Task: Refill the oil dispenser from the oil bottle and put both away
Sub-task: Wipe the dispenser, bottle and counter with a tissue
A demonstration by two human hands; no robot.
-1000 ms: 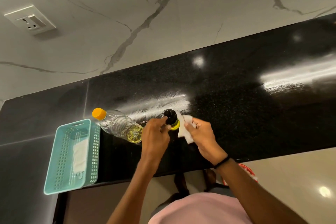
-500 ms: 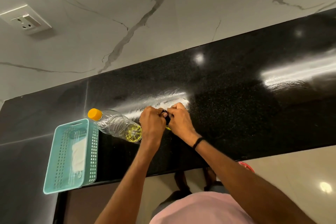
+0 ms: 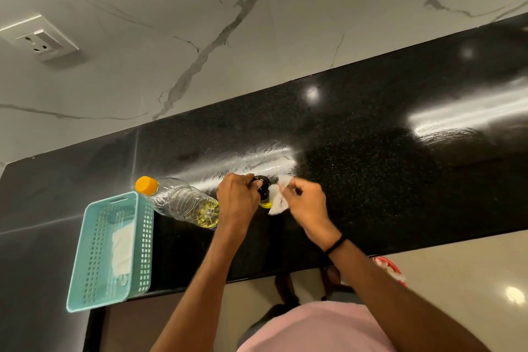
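1. Black polished granite counter (image 3: pixel 371 180) runs under a veined marble wall (image 3: pixel 200 8) with a socket (image 3: pixel 40 40). The oil dispenser (image 3: pixel 264 193) stands on the counter near its front edge, just right of the oil bottle (image 3: pixel 183 203).
2. Your left hand (image 3: pixel 237 203) has its fingers curled round the dispenser below its black top. Your right hand (image 3: pixel 305 206) pinches a white tissue (image 3: pixel 275 200) against the dispenser's right side.
3. This looks like the wipe-down after filling, with putting away not yet done.
4. To do it well, brace the dispenser firmly with the left hand so it cannot twist or skid on the glossy stone. Draw the tissue downward from the collar towards the base, and fold to a clean face if it soaks through. Oily glass will be slippery, so go round the whole body before lifting it.
5. The dispenser seems upright: its long axis is vertical and its black top points up at you. Yellow oil shows just under the collar.
6. The oil bottle also appears to stand on its base, with its orange cap (image 3: pixel 146 185) on and uppermost. It leans to the upper left only in the wide view, and its oil sits low at the bottom end.
7. A teal basket (image 3: pixel 78 260) holding a white cloth (image 3: pixel 123 251) sits left of the bottle, overhanging the counter's front edge.
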